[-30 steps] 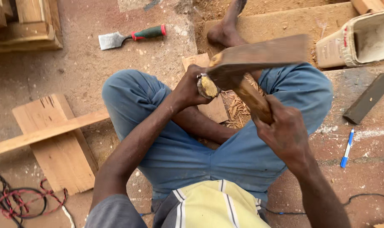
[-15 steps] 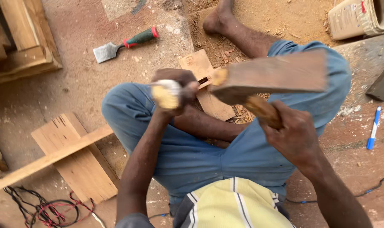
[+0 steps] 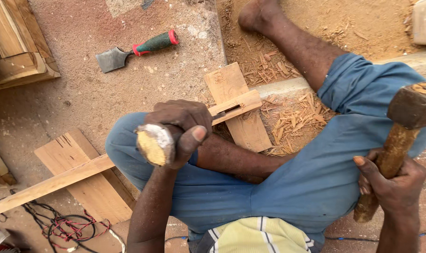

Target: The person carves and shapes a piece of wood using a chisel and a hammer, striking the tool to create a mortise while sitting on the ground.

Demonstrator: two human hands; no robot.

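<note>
Head view: left hand (image 3: 182, 126) grips battered, yellow-topped chisel handle (image 3: 153, 144).

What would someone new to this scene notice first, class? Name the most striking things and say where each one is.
At centre, the left hand grips a chisel with a battered, mushroomed handle end, its tip toward a wooden strip lying across a board. At far right, the right hand holds a wooden-handled hammer raised. A second chisel with a green and red handle lies on the floor at upper left.
</note>
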